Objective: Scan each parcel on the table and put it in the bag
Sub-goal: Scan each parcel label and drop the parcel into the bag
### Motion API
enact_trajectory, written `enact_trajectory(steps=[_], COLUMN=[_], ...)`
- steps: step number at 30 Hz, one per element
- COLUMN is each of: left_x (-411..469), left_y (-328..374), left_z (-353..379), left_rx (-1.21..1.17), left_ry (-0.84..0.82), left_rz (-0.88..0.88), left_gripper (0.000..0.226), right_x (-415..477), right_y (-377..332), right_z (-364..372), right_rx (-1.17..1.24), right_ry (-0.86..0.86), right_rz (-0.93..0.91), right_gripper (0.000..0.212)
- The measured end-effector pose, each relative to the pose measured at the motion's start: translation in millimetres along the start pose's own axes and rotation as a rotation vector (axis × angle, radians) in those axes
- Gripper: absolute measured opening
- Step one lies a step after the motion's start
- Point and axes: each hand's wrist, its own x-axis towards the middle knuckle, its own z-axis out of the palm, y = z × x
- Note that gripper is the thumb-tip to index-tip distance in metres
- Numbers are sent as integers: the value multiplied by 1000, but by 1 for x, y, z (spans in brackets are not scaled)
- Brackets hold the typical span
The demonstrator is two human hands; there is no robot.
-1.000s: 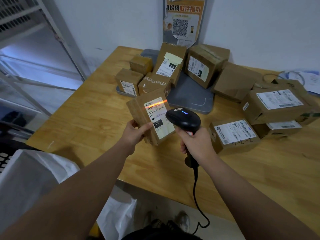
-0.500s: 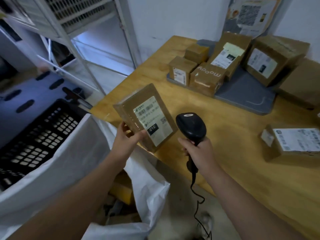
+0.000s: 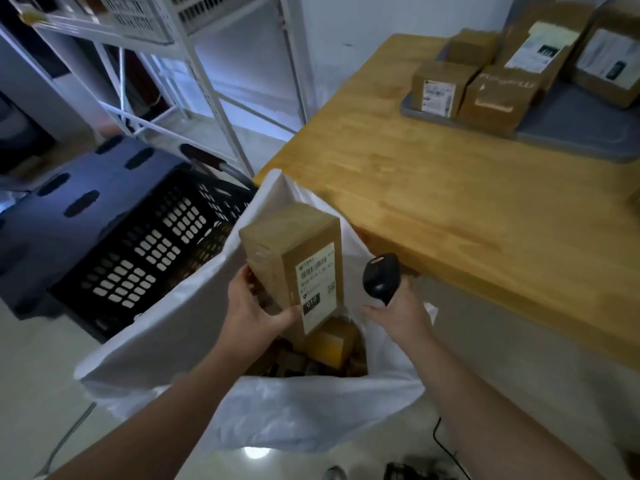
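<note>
My left hand (image 3: 254, 311) grips a brown cardboard parcel (image 3: 294, 261) with a white shipping label, held upright over the mouth of the white bag (image 3: 180, 334). Several brown parcels lie at the bottom of the bag (image 3: 332, 344). My right hand (image 3: 398, 315) holds the black barcode scanner (image 3: 381, 277) just right of the parcel, above the bag's right rim. More labelled parcels (image 3: 438, 88) stand on the wooden table (image 3: 450, 188) at the upper right.
A grey mat (image 3: 588, 133) lies under the parcels at the table's far side. A black perforated crate (image 3: 138, 251) sits on the floor left of the bag. White metal shelving (image 3: 214, 98) stands behind it. The scanner's cable (image 3: 446, 448) trails to the floor.
My view swung left and down from the table to the bag. My left hand carried the scanned parcel off the table to above the bag's opening; the scanner hand followed.
</note>
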Motion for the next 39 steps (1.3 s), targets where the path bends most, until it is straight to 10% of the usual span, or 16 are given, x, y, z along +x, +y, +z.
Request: enact_trajectory(steps=[7,15,39], left_x=[4,38,45], left_y=[-27,-31,97], left_z=[4,29,70], left_rx=[532,914,656], left_ry=[-92,-370,-325], left_rz=[-150,-258,294], left_gripper=[105,100,56], right_x=[-1,-33,-33], right_y=[1,-6,-23], right_z=[16,-17,-108], right_rx=[-70,121,37], right_ry=[-70,470,298], right_rz=[83,14,25], right_gripper=[59,38,45])
